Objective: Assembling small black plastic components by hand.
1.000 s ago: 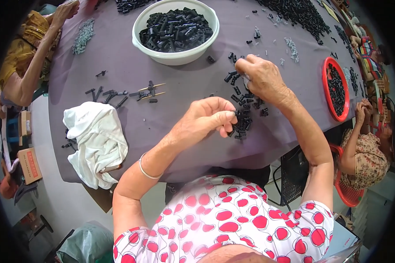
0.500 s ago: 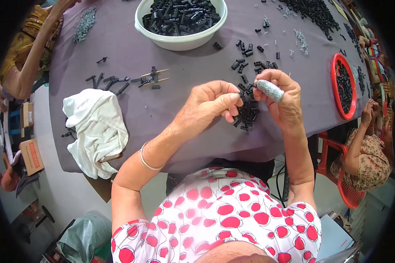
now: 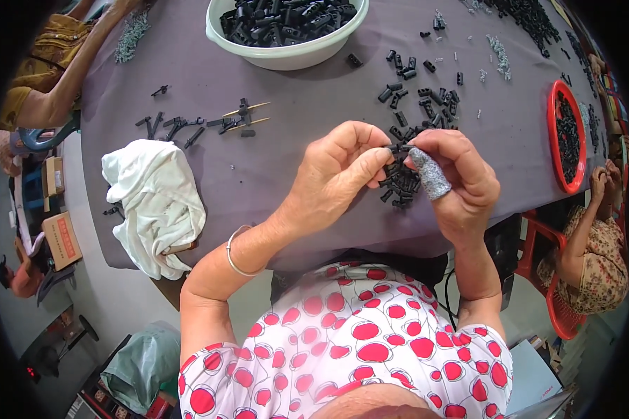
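My left hand (image 3: 342, 178) pinches one end of a small black plastic part (image 3: 400, 148) between thumb and fingertips. At its other end, my right hand (image 3: 465, 181) closes thumb and forefinger on it, so both hands meet at the part above the table. A grey speckled finger cover (image 3: 432, 174) sheathes my right thumb. Right under the hands lies a loose pile of small black parts (image 3: 400, 185), partly hidden by the fingers. More short black cylindrical pieces (image 3: 433, 101) are scattered just beyond.
A white basin (image 3: 286, 59) of black parts stands at the far side. Left lie a crumpled white cloth (image 3: 154, 202), black pieces (image 3: 178, 126) and two thin sticks (image 3: 255, 123). A red tray (image 3: 558, 167) is at right. Other people sit at both sides.
My right hand has moved slightly right and down, and its thumb and forefinger now meet my left fingertips at the black part. The whole view has shifted a little.
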`<state>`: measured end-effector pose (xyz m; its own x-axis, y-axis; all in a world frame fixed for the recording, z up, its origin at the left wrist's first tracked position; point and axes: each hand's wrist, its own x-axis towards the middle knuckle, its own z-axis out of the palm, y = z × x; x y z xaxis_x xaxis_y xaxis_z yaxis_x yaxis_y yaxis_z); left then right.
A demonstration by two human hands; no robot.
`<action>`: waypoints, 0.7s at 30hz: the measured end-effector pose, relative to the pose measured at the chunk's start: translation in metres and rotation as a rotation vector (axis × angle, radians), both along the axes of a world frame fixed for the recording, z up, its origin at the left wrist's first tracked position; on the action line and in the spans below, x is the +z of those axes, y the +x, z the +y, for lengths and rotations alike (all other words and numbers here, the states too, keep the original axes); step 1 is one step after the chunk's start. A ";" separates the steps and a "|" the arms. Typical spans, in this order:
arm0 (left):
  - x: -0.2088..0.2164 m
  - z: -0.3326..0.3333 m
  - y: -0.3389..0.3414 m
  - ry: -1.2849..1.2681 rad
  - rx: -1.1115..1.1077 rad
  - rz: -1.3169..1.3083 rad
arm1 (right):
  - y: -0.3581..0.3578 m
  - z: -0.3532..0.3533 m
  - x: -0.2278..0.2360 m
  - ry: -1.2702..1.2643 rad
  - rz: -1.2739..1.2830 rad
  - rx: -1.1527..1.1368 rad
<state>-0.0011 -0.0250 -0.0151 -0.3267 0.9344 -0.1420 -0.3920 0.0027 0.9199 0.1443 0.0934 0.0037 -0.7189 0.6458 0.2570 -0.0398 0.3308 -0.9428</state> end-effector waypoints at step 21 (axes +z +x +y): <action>-0.005 0.001 0.009 0.029 0.126 0.462 | -0.008 -0.002 -0.001 0.182 -0.074 -0.005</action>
<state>0.0075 -0.0240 -0.0197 -0.4607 0.8847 0.0705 0.0620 -0.0471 0.9970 0.1367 0.0915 0.0029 -0.7373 0.5971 0.3161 0.0298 0.4962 -0.8677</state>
